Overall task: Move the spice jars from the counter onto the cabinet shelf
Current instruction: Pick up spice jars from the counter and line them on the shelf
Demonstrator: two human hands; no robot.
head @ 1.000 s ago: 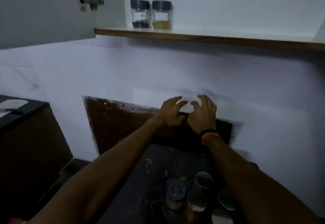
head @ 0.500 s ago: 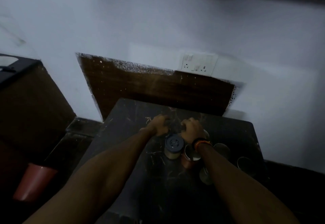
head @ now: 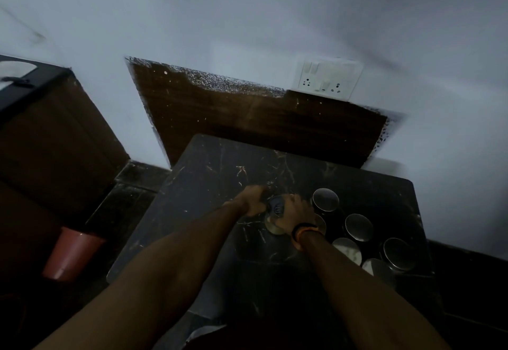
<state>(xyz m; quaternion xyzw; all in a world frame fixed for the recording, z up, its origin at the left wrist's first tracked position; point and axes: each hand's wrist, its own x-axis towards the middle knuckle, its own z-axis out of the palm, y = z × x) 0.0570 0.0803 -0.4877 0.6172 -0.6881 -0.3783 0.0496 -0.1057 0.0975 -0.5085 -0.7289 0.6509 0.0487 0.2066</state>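
Note:
A spice jar (head: 275, 209) with a dark grey lid stands on the black marble counter (head: 220, 168). My left hand (head: 254, 201) wraps its left side and my right hand (head: 298, 213) wraps its right side, so both hands close around it. Several more jars with shiny steel lids (head: 325, 199) stand in a cluster to the right, some partly hidden by my right forearm. The cabinet shelf is out of view.
A white switch and socket plate (head: 325, 80) sits on the wall above a dark brown panel (head: 247, 118). A brown cabinet (head: 49, 135) with a black top stands at the left. A reddish cup (head: 71, 253) rests low on the left.
The view has dropped from the shelf to the counter. Both hands came down from the wall socket and closed around the grey-lidded jar.

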